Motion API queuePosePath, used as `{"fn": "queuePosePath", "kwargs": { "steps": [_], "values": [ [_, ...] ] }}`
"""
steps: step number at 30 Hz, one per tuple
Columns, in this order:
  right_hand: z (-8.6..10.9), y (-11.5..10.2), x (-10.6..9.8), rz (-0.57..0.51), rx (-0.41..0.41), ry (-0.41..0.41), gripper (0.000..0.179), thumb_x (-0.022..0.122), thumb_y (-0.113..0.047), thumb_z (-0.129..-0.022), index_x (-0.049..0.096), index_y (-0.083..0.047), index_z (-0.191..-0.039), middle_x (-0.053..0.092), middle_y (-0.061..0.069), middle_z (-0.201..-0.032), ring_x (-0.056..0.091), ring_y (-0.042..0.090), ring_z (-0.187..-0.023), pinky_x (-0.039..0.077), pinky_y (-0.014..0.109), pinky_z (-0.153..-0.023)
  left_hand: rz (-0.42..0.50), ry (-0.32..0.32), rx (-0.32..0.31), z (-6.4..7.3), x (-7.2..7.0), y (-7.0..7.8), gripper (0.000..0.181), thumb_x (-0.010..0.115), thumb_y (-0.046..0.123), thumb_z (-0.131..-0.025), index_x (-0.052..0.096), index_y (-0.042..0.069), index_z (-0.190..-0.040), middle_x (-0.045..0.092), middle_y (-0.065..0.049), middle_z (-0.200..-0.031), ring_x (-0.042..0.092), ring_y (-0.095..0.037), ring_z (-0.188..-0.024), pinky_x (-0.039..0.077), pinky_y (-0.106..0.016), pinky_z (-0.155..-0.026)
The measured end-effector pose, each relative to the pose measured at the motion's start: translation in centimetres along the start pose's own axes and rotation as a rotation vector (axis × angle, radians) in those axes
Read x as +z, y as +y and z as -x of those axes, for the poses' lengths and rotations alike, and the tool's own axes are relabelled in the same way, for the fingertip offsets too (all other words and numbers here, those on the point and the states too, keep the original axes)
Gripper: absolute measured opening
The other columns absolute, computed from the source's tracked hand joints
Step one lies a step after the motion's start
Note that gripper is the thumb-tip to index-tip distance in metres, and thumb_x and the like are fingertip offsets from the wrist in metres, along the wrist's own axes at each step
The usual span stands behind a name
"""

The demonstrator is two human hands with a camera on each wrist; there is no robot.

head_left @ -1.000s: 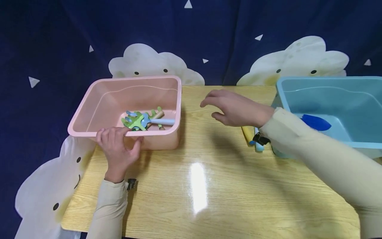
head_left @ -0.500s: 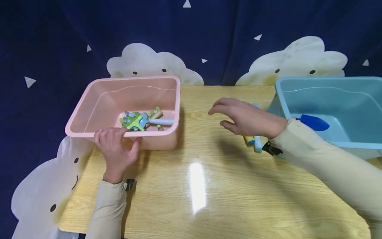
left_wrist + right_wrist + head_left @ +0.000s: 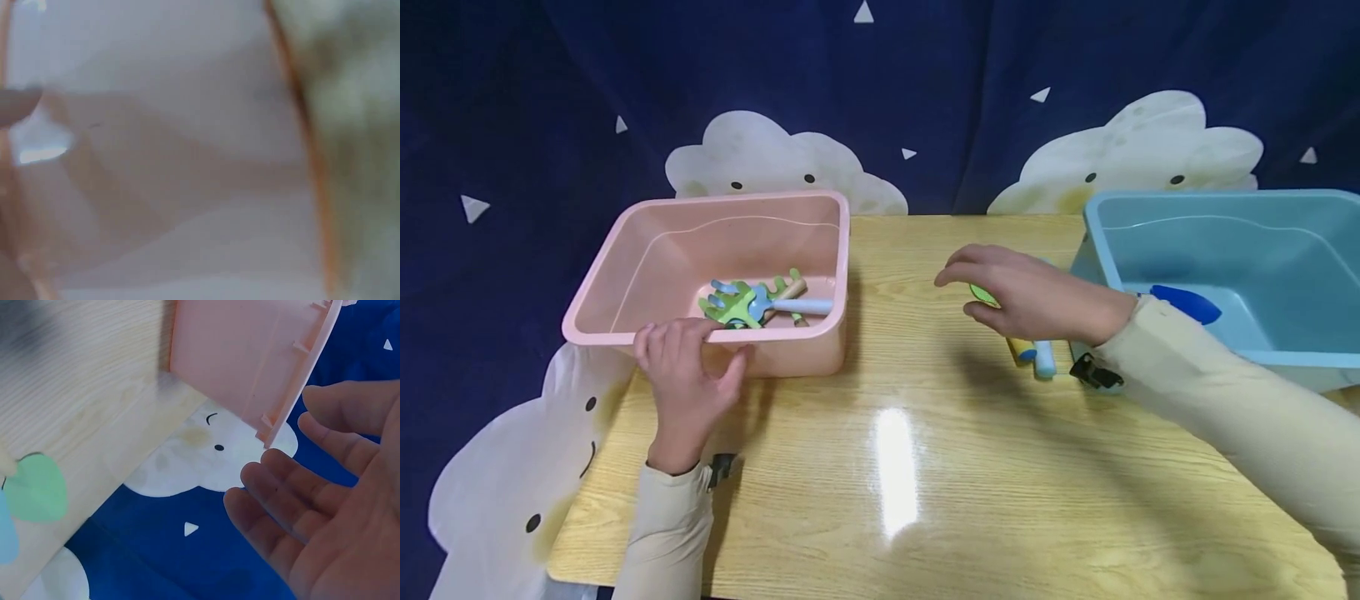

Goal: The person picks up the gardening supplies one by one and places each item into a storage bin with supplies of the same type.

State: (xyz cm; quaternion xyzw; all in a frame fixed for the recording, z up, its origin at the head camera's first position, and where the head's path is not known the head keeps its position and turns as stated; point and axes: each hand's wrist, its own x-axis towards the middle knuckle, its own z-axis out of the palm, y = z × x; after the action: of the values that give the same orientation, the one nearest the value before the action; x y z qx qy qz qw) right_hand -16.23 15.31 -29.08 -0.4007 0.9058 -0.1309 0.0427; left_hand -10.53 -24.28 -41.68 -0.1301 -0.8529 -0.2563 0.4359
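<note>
My left hand (image 3: 679,383) grips the near rim of the pink bin (image 3: 790,354), fingers over the edge and thumb outside. Inside that bin lie a green hand rake (image 3: 733,304), a light blue toy garden tool (image 3: 801,306) and a wooden-handled tool. My right hand (image 3: 1026,292) hovers palm down above the table, fingers loosely bent and holding nothing, as the right wrist view confirms. Partly hidden beneath it lie a yellow handle (image 3: 1021,348), a light blue handle (image 3: 1044,360) and a green blade (image 3: 39,487). The left wrist view is blurred, mostly pale bin wall.
At the right stands a blue bin (image 3: 1097,242) with a dark blue trowel blade (image 3: 1186,304) inside. Both bins sit on a wooden table (image 3: 820,483). A dark blue curtain (image 3: 955,75) with white clouds hangs behind and at the left.
My right hand has moved right and slightly nearer, over the tools beside the blue bin. A bit of green now shows between its fingers and thumb. The left hand keeps to the pink rim.
</note>
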Motion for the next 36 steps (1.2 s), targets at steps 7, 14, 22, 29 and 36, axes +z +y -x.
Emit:
{"fn": "queuePosePath", "kwargs": {
  "steps": [7,14,22,29,36],
  "values": [
    [1.5,1.2,-1.0,-0.023,0.066,0.018,0.039,0.064,-0.009,-0.092,0.060,-0.009,-0.131,0.058,0.009,-0.134,0.056,0.029,-0.125,0.046,0.049,-0.103,0.209,-0.063,-0.033,-2.6,-1.8,3.0,0.048,0.074,0.033,-0.079,0.067,-0.002,-0.111,0.068,-0.021,-0.109,0.055,-0.040,-0.105,0.029,-0.033,-0.103],
    [3.4,3.0,-2.0,-0.084,0.106,0.088,0.039,0.062,-0.006,-0.092,0.059,-0.009,-0.130,0.058,0.009,-0.134,0.053,0.030,-0.126,0.044,0.050,-0.100,0.329,-0.140,0.013,-6.9,0.9,6.9,0.038,0.071,0.019,-0.084,0.069,0.002,-0.118,0.070,-0.017,-0.115,0.059,-0.034,-0.110,0.040,-0.038,-0.100],
    [4.8,4.1,-3.0,-0.092,0.145,0.097,0.041,0.061,-0.006,-0.094,0.056,-0.008,-0.134,0.055,0.013,-0.138,0.053,0.032,-0.123,0.044,0.050,-0.093,0.279,-0.327,0.084,-9.7,4.2,9.9,0.043,0.067,0.021,-0.088,0.063,0.001,-0.126,0.065,-0.017,-0.128,0.056,-0.033,-0.123,0.038,-0.049,-0.106],
    [6.2,4.7,-3.6,-0.053,0.233,0.095,0.043,0.062,-0.011,-0.095,0.054,-0.012,-0.138,0.053,0.013,-0.142,0.056,0.030,-0.113,0.046,0.049,-0.086,0.213,-0.481,0.013,-11.4,6.9,12.8,0.049,0.063,0.028,-0.090,0.056,0.004,-0.133,0.066,-0.013,-0.121,0.052,-0.030,-0.129,0.035,-0.048,-0.112],
    [7.6,5.1,-3.9,-0.018,0.220,0.158,0.045,0.065,-0.009,-0.093,0.055,-0.012,-0.137,0.057,0.012,-0.136,0.060,0.027,-0.102,0.049,0.049,-0.080,0.189,-0.594,-0.005,-12.1,10.2,15.4,0.049,0.061,0.030,-0.091,0.057,0.008,-0.134,0.061,-0.007,-0.137,0.050,-0.026,-0.134,0.037,-0.043,-0.112]
  ]
}}
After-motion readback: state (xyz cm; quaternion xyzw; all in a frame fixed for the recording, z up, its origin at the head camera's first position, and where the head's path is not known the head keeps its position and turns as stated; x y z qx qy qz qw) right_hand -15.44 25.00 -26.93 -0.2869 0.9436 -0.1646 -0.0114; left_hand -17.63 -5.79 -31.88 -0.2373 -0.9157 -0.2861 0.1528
